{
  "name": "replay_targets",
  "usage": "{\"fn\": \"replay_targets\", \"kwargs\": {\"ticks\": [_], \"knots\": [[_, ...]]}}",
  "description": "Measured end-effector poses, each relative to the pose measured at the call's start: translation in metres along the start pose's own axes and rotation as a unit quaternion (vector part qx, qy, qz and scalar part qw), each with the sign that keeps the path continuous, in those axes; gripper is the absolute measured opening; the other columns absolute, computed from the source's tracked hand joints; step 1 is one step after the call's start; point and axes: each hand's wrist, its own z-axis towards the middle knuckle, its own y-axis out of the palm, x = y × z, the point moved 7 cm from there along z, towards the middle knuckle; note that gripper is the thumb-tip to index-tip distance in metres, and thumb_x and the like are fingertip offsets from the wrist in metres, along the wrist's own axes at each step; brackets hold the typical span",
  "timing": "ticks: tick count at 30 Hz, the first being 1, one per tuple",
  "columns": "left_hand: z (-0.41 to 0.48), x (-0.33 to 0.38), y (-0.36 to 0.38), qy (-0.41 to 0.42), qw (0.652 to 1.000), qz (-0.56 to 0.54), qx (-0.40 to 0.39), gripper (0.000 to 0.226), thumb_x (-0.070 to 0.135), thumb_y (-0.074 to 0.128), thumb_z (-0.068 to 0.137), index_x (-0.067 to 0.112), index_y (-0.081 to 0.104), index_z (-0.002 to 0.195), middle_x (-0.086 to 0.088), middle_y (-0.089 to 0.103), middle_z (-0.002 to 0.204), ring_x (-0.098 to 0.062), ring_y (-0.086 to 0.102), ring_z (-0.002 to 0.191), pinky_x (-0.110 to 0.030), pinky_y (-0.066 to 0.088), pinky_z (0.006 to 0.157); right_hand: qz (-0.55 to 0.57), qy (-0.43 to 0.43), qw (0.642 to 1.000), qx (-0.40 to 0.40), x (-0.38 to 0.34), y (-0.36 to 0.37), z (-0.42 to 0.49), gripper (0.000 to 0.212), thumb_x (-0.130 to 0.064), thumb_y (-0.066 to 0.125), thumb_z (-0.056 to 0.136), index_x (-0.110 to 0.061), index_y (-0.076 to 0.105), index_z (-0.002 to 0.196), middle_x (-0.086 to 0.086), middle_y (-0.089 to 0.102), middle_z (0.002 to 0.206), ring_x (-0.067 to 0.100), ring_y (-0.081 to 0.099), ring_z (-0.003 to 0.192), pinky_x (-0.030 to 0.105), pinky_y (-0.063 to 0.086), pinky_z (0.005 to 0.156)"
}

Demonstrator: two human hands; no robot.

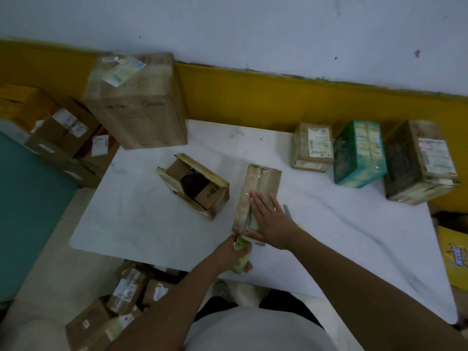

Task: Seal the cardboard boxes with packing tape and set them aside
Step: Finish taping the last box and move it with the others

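right hand (269,216): flat on top of the narrow box (263,178), fingers straight and together, pressing it down

left hand (228,252): right at the box's near end, fingers wrapped round the tape roll (239,260), so gripping, not spread

narrow box: middle of the table (152,224), long axis running away from the body, far end leaning a bit right; shiny tape along the top seam

key relation: roll sits off the near end, in line with that seam. I reckon the next pull or tear goes toward the body, left hand working while the right pins the box

open box (197,186): just left, flaps up, not sealed yet

far right edge: 3 taped boxes (312,148) in a row
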Motion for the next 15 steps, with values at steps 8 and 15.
{"fn": "replay_targets", "kwargs": {"ticks": [8, 15], "knots": [[0.023, 0.01, 0.012, -0.083, 0.96, -0.256, 0.072, 0.045, 0.029, 0.057, 0.098, 0.008, 0.037, 0.132, -0.019, 0.066, 0.081, -0.023, 0.067, 0.056, -0.028, 0.053, 0.048, 0.235, 0.286, 0.902, 0.221, 0.087, -0.001, -0.052, 0.042, -0.034, 0.043, 0.101, -0.008, 0.052, 0.133, 0.01, 0.05, 0.138, 0.031, 0.05, 0.124, 0.039, 0.042, 0.099], [0.036, 0.016, 0.038, -0.122, 0.923, -0.352, 0.099, 0.053, 0.024, 0.054, 0.099, 0.009, 0.023, 0.14, -0.026, 0.058, 0.105, -0.028, 0.065, 0.057, -0.031, 0.055, 0.043, 0.308, 0.383, 0.87, 0.021, 0.102, 0.093, -0.07, 0.03, -0.034, 0.053, 0.097, -0.007, 0.052, 0.109, 0.012, 0.051, 0.108, 0.032, 0.058, 0.098, 0.033, 0.041, 0.071]]}}
